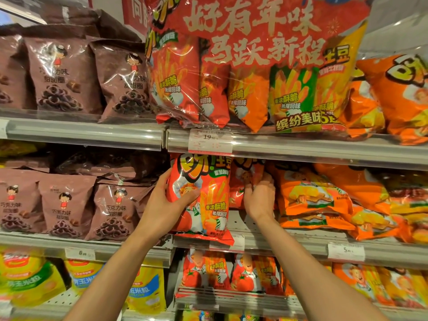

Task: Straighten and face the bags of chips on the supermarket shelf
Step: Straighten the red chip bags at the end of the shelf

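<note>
A red bag of potato sticks [208,193] stands upright at the front of the middle shelf [289,245], label facing me. My left hand [162,205] grips its left edge, thumb across the front. To its right, my right hand [260,195] reaches deeper into the shelf and touches a second red bag [240,181] standing behind; its fingers are curled at that bag, partly hidden. Orange bags [319,195] lie slumped and tilted further right on the same shelf.
Brown chocolate-ring bags [111,209] fill the middle shelf's left side and the shelf above. A large red multipack [254,66] hangs over the upper shelf edge. Price tags [209,141] sit on the rails. Red, orange and yellow bags stand on the lower shelf.
</note>
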Motion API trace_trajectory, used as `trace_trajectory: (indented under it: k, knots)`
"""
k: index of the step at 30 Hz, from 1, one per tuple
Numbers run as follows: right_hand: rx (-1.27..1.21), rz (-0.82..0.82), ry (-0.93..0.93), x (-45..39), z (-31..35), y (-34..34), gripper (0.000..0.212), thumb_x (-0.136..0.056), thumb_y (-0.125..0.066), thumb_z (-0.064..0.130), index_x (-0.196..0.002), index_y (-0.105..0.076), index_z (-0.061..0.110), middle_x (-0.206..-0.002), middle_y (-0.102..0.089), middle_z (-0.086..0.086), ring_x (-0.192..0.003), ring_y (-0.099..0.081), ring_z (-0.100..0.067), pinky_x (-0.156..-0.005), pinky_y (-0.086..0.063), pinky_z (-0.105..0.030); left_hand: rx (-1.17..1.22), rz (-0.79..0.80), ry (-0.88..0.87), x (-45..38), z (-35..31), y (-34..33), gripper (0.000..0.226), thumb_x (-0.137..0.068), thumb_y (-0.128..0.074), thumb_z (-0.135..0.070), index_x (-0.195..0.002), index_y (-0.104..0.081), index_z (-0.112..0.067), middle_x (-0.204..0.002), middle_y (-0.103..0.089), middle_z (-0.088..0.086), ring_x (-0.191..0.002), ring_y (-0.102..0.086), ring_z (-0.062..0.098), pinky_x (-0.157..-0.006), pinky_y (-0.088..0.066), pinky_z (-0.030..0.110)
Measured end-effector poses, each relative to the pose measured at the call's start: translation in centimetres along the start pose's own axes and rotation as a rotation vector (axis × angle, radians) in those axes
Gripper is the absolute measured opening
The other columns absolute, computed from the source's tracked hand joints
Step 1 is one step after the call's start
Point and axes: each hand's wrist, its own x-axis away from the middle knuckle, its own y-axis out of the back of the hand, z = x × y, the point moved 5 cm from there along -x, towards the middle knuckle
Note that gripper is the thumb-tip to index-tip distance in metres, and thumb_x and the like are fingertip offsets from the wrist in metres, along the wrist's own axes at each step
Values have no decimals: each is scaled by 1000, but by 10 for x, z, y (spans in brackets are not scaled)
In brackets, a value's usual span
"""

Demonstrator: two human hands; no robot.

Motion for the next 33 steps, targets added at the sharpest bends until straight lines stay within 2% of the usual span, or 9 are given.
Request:
trace_trajectory:
  k: [9,12,15,19,23,27,30,32,33]
  knots:
    - [-5,103,-26,-13,-11,-16,76,-96,-60,36,-152,-22,1,-156,-33,-20,-144,-31,-38,-120,-23,-46,-4,2,-11,1,1,-2,59,-87,-75,-25,-131,-40,-43,-108,-61,-22,-82,-64,-18,-64,-51,7]
    - [-110,96,-28,-8,-8,-7,76,-97,-58,33,-155,-19,2,-157,-32,-21,-144,-31,-39,-120,-24,-47,-9,-10,-21,3,2,-2,64,-86,-76,-31,-137,-40,-44,-115,-63,-20,-95,-67,-9,-81,-55,17]
    - [-264,128,-37,2,-1,6,65,-101,-50,38,-151,-30,2,-152,-40,-20,-141,-37,-37,-118,-29,-47,-30,-18,-50,8,7,-8,64,-85,-77,-35,-136,-40,-49,-122,-65,-18,-106,-67,-1,-93,-55,29]
    - [-449,232,-48,30,7,30,65,-103,-37,54,-156,-28,17,-160,-35,-2,-146,-34,-21,-119,-29,-39,-112,-44,-110,16,7,-35,56,-86,-75,-43,-127,-41,-58,-128,-61,-25,-116,-60,-4,-100,-49,30]
    - [-536,260,-31,44,8,52,67,-101,-38,58,-157,-28,21,-157,-38,4,-142,-36,-12,-108,-28,-25,-160,-75,-135,1,13,-63,76,-84,-72,-55,-148,-35,-39,-146,-49,-19,-134,-48,5,-110,-42,39]
    - [-588,280,-83,43,4,43,80,-96,-50,59,-159,-16,21,-155,-40,2,-142,-39,-15,-117,-33,-35,-177,-32,-107,-15,13,-85,82,-88,-60,-65,-156,-30,-28,-158,-39,-7,-144,-37,12,-119,-31,42]
    - [-597,194,-90,37,3,40,71,-99,-55,45,-155,-22,19,-150,-46,-2,-138,-45,-19,-114,-39,-41,-235,7,-137,-16,11,-79,67,-94,-48,-65,-152,-37,-33,-145,-54,-5,-128,-53,8,-113,-40,38]
    - [-566,132,-70,33,4,43,59,-102,-52,34,-152,-28,17,-150,-44,-2,-136,-44,-19,-112,-37,-33,-273,-30,-197,-15,10,-64,59,-97,-50,-58,-149,-43,-32,-128,-62,0,-99,-58,-6,-98,-48,21]
    - [-531,87,-50,32,5,44,54,-103,-50,28,-151,-31,14,-149,-43,-4,-136,-43,-20,-110,-35,-30,-302,-69,-223,-15,11,-55,54,-99,-53,-49,-147,-45,-27,-127,-59,-2,-100,-56,-9,-94,-43,11]
